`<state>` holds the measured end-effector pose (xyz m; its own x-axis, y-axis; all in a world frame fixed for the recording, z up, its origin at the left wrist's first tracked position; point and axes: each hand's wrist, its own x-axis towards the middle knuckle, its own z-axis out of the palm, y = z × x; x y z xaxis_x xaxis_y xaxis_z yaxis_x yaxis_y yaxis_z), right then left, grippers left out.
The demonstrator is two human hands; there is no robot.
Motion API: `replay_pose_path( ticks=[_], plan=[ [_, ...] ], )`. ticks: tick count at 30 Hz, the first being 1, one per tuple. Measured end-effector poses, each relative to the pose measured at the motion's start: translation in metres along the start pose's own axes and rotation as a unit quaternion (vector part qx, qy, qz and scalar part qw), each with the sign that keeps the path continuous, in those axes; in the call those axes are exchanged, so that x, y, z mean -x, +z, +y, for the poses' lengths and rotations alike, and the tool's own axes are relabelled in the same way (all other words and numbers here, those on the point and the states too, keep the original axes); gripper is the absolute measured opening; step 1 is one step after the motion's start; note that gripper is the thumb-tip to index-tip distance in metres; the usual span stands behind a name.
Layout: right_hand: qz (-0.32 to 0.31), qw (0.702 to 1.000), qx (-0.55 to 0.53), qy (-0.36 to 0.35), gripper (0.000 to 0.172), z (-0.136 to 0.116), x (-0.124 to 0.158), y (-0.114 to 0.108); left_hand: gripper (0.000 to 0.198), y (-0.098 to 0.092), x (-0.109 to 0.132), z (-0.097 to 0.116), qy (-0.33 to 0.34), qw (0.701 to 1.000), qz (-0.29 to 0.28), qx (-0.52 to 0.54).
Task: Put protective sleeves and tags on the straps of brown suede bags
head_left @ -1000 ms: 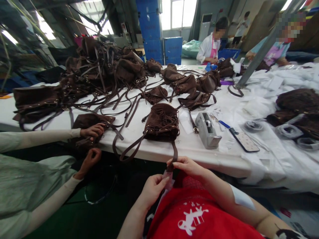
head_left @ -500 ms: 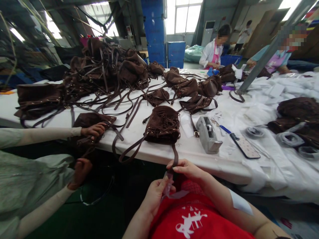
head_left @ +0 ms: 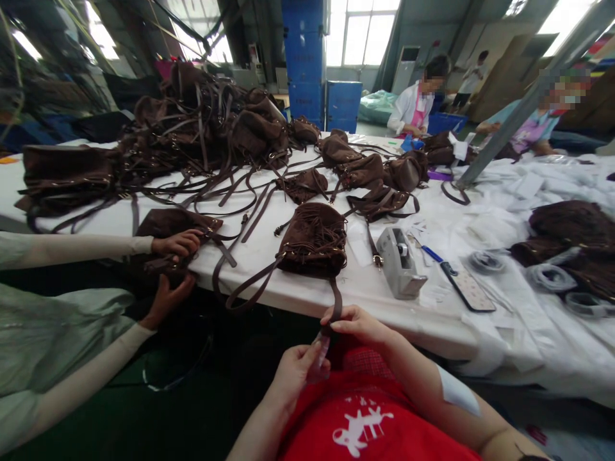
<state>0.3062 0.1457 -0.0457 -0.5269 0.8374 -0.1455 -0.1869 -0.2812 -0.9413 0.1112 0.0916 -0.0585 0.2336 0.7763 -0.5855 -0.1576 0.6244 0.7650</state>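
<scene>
A dark brown fringed handbag (head_left: 314, 240) lies at the table's front edge, and one of its straps (head_left: 335, 296) hangs down towards me. My right hand (head_left: 355, 323) pinches this strap between thumb and fingers. Just below, my left hand (head_left: 300, 368) is closed on a piece of clear plastic film (head_left: 323, 351) at the strap's lower end. How far the film goes round the strap is hidden by my fingers. A second strap (head_left: 254, 288) loops over the table edge to the left of the bag.
A grey tape dispenser (head_left: 401, 262), a blue-handled tool (head_left: 431, 253) and a phone (head_left: 467, 288) lie to the right, near rolls of clear plastic (head_left: 550, 274). Brown bags (head_left: 192, 128) are heaped at the back left. A co-worker's hands (head_left: 175, 246) handle another bag on my left.
The loose film that hung out from my left hand is now gathered close at the strap end. The co-worker's lower hand has risen to their bag. The view has shifted slightly.
</scene>
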Motion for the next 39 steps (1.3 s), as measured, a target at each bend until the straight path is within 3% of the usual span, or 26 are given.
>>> replay_pose_path(
  ticks=[4,11,19,24,28,35,39],
  plan=[
    [-0.010,1.000,0.001,0.003,0.033,0.000,0.000,0.001,0.049,0.001,0.000,0.000,0.009,1.000,-0.009,0.017],
    [0.014,1.000,-0.005,-0.007,0.032,0.007,0.001,-0.002,0.048,0.001,-0.001,0.001,0.039,0.997,0.057,0.040],
    [-0.029,1.000,-0.004,0.006,0.030,0.000,0.001,-0.002,0.046,-0.001,-0.004,-0.010,0.036,0.998,0.014,0.058],
    [-0.035,0.999,0.003,0.014,0.033,-0.001,-0.001,-0.001,0.049,0.000,-0.004,-0.006,0.047,0.998,0.021,0.024],
    [-0.031,0.999,0.003,0.013,0.032,0.003,-0.002,0.001,0.041,0.003,-0.003,-0.003,0.082,0.997,-0.002,-0.014],
    [-0.040,0.998,-0.019,0.044,0.034,0.007,-0.003,0.006,0.033,0.006,-0.003,0.004,0.110,0.994,0.006,-0.027],
    [0.004,0.998,-0.040,0.049,0.038,0.011,-0.006,0.011,0.034,0.007,-0.005,0.009,0.110,0.994,0.002,-0.022]
  ],
)
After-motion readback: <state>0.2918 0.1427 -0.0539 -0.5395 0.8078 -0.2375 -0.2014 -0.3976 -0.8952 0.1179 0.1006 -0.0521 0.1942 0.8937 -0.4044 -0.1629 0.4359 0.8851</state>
